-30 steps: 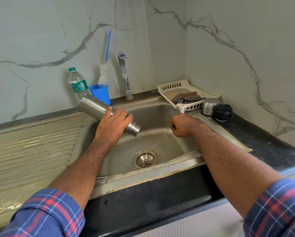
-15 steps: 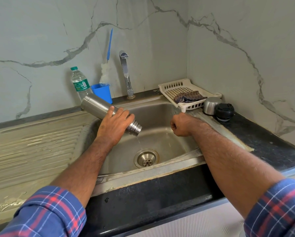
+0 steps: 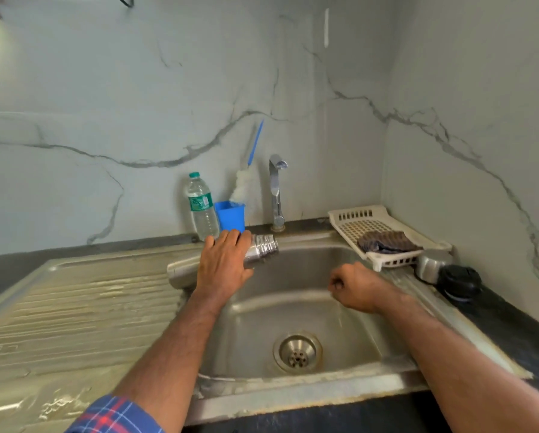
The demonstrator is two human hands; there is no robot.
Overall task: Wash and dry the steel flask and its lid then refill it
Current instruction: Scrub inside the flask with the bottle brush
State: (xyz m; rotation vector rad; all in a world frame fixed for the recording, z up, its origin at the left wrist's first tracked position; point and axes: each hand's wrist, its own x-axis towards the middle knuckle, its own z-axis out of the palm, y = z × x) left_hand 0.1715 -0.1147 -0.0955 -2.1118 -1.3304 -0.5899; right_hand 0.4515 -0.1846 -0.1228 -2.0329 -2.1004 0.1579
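Flask (image 3: 258,250) tipped level now; left hand (image 3: 222,265) gripping.

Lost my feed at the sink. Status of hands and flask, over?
Left hand grips steel flask, tilted mouth-up over sink. Right hand fisted, empty. Lid off on counter. Nothing in the way.

Even soft light, motion blur, wide-angle bowing

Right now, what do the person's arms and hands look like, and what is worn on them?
Both hands, the left hand and the right hand, are bare: no gloves, rings or watch show. The forearms are bare and hairy. The left sleeve, a blue plaid with red and white lines, is pushed up towards the elbow. The right sleeve is out of view.
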